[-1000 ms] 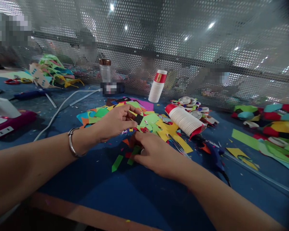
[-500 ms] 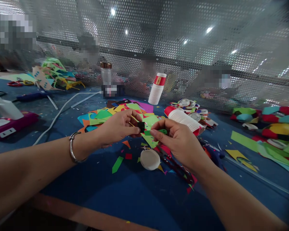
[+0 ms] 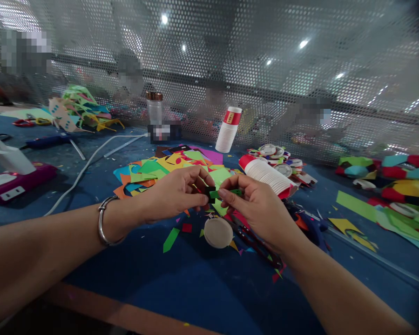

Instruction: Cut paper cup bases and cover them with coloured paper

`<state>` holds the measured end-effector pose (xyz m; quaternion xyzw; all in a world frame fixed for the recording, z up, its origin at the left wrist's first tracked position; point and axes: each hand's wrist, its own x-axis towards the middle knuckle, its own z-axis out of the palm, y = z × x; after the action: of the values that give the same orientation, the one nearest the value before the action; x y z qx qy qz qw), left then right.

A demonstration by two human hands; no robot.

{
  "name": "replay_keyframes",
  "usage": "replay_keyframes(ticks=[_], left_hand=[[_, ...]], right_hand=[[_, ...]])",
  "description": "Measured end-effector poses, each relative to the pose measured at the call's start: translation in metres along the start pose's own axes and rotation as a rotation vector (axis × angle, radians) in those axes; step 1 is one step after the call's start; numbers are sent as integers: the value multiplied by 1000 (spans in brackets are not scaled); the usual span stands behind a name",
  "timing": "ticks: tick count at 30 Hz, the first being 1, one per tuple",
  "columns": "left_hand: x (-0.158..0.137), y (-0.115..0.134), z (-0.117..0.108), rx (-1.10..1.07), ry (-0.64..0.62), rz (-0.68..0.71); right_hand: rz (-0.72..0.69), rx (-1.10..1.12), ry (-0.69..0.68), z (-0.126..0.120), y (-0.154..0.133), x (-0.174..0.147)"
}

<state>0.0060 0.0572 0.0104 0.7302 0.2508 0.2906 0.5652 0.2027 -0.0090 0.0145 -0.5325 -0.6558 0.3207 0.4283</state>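
Observation:
My left hand [image 3: 183, 190] pinches a small piece of black paper [image 3: 211, 200] between thumb and fingers. Opposite it, my right hand [image 3: 249, 197] grips a small strip of green paper [image 3: 214, 194], whose left end overlaps the black piece. Both hands hover over a heap of coloured paper scraps [image 3: 153, 167]. Below them on the blue table lies a round, pale disc [image 3: 218, 233], like a cup bottom or lid. Dark-handled scissors [image 3: 260, 242] rest beside it, partly under my right hand.
A stack of paper cups [image 3: 227, 130] leans at the back; another stack [image 3: 265, 173] lies on its side. At right are a blue glue gun [image 3: 312, 228] and colourful paper pieces [image 3: 408, 188]. A purple power strip [image 3: 19, 186] with a white cable [image 3: 82, 174] sits left.
My left hand has moved slightly right, bringing the black paper up to the green strip so that they now overlap. My right hand has stayed nearly still.

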Motion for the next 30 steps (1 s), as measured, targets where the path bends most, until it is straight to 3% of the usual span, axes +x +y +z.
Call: replay_keyframes(ticks=[8,21,30], left_hand=[[-2,0,3,-97,-38,26],[-4,5,6,-11,57,17],[-2,6,3,-414,53,-149]], right_hand=[[-24,-26,7,2,-2,-1],[-35,-51,9,3,-8,-3],[-25,140,10,1,-8,-5]])
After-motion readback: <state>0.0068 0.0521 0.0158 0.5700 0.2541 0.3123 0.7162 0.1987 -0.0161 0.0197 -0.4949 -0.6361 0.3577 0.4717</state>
